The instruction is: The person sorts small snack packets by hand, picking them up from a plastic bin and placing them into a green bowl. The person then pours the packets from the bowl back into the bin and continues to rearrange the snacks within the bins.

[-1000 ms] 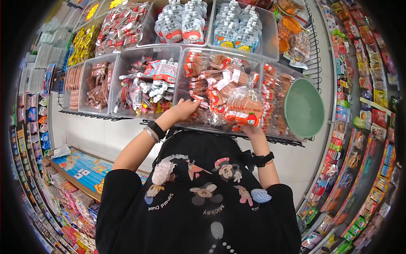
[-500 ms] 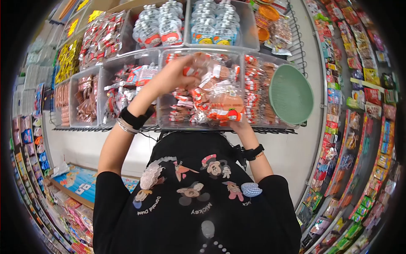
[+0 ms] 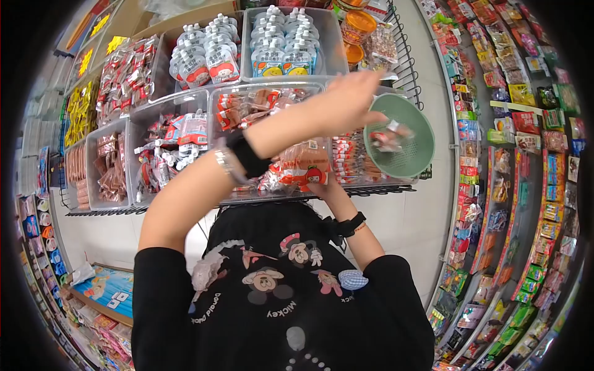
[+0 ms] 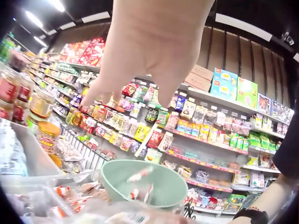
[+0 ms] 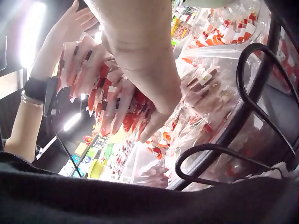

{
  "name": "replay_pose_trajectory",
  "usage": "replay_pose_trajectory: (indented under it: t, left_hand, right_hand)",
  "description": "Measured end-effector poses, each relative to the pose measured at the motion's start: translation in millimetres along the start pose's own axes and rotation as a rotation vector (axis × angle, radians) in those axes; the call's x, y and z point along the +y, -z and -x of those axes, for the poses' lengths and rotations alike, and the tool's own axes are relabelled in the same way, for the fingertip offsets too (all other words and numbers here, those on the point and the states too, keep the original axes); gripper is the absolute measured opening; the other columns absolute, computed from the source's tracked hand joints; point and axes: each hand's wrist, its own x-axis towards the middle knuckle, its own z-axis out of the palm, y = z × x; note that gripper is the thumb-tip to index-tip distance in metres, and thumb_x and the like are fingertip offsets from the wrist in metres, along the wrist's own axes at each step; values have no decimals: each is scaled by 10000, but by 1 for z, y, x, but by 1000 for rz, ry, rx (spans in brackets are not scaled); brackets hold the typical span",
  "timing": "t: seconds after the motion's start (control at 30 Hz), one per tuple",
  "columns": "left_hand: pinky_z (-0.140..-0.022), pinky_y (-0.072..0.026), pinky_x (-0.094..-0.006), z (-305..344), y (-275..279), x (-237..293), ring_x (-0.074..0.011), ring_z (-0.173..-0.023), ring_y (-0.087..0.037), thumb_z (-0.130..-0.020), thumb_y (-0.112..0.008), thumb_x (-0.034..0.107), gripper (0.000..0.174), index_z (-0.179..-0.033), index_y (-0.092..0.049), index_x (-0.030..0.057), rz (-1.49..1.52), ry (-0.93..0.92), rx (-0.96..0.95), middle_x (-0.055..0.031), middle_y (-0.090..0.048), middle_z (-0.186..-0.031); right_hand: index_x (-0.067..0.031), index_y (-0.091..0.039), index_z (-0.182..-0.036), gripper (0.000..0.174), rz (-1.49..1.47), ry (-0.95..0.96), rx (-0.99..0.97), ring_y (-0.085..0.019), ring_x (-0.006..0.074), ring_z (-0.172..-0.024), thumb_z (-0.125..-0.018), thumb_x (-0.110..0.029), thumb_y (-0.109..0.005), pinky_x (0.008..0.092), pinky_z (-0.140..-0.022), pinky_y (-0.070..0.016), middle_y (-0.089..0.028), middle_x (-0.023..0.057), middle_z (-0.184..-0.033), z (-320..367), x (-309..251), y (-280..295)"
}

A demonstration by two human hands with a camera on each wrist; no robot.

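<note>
My left hand (image 3: 351, 102), blurred by motion, reaches across to the green plastic basket (image 3: 409, 111). Its fingers are spread and hold nothing in the left wrist view. Just below them, small red-and-white wrapped snacks (image 3: 391, 136) show as a blur inside the basket's outline. A thick bundle of flat, red-trimmed snack packets (image 3: 304, 162) is in my right hand (image 3: 326, 188), close over the front bins. In the right wrist view the thumb and fingers grip this bundle (image 5: 112, 95). More such packets lie in the clear bin (image 3: 215, 114) beneath my left forearm.
Clear bins of drink pouches (image 3: 207, 59) stand behind, with orange-lidded jars (image 3: 359, 26) at the back right. A black wire rack edge (image 3: 396, 188) runs along the front and right. Beyond a floor aisle (image 3: 433, 210), snack shelves (image 3: 495, 204) line the right side.
My left hand has left the packet bin, swung right and released small wrapped snacks over the green basket. My right hand keeps its grip on the bundle. The head view has shifted right.
</note>
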Motion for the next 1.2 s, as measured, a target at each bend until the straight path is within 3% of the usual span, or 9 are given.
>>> replay_pose_trajectory:
  t: [0.03,0.07,0.17,0.2,0.37,0.47,0.6,0.73,1.2]
  left_hand:
    - [-943,-371,-396,10,11,-5,-335,-1136,-450,-807,-633,266,616,-1268,-336,-15,4,50,29,-209,-449,-1226]
    - [-931,-383,-385,22,22,-8,-318,-1119,-470,-827,-615,255,576,-1264,-348,-9,35,101,74,-197,-461,-1223]
    - [-897,-412,-355,74,50,-28,-280,-1076,-511,-857,-587,238,502,-1247,-374,2,90,307,139,-178,-494,-1195]
    - [-876,-428,-336,96,55,-35,-259,-1051,-532,-868,-576,231,468,-1234,-389,7,131,447,162,-171,-516,-1169]
    - [-843,-434,-347,222,36,-95,-269,-988,-547,-865,-557,159,341,-1140,-445,-8,5,701,-2,-164,-546,-1047]
    - [-880,-402,-386,264,11,-97,-356,-1019,-490,-809,-580,127,388,-1142,-443,-16,-135,680,-187,-184,-490,-1077]
    - [-787,-458,-376,275,-28,-103,-281,-935,-533,-731,-569,96,234,-960,-544,57,-454,323,-151,-96,-527,-993]
    - [-772,-468,-342,266,-50,-116,-232,-905,-538,-695,-589,125,171,-864,-592,97,-650,282,-301,-53,-527,-964]
    - [-772,-490,-354,260,-22,-141,-255,-995,-499,-686,-628,128,162,-844,-630,90,-746,546,-472,-117,-480,-1096]
  right_hand:
    - [-81,-482,-1180,442,-222,-104,64,-538,247,-1066,-785,-206,-637,396,-907,-462,-552,85,-1137,0,0,-2]
    - [-69,-448,-1209,484,-71,-121,160,-547,266,-1051,-823,-332,-575,439,-903,-464,-550,96,-1139,0,0,-4]
    - [-32,-411,-1223,532,-26,-181,-32,-557,265,-1037,-843,-382,-539,434,-893,-472,-544,121,-1143,-11,6,15]
    - [-6,-407,-1220,546,-86,-167,64,-565,269,-1023,-859,-404,-503,434,-877,-481,-537,144,-1157,-10,11,18]
    - [-85,-392,-1275,609,-222,-214,-4,-489,289,-1133,-794,-378,-623,461,-939,-420,-475,104,-1263,-5,14,42]
    - [-83,-400,-1271,580,-194,-284,122,-487,295,-1135,-805,-353,-614,472,-936,-418,-477,106,-1261,-4,5,25]
    - [-84,-412,-1262,564,-83,-271,96,-492,287,-1129,-804,-343,-614,468,-928,-424,-486,102,-1253,-8,9,23]
    - [-83,-417,-1258,522,-78,-258,96,-483,269,-1142,-829,-333,-576,456,-958,-400,-488,88,-1255,-10,8,10]
    - [-77,-402,-1269,547,-99,-221,124,-480,285,-1142,-824,-344,-575,462,-958,-399,-481,95,-1258,3,9,29]
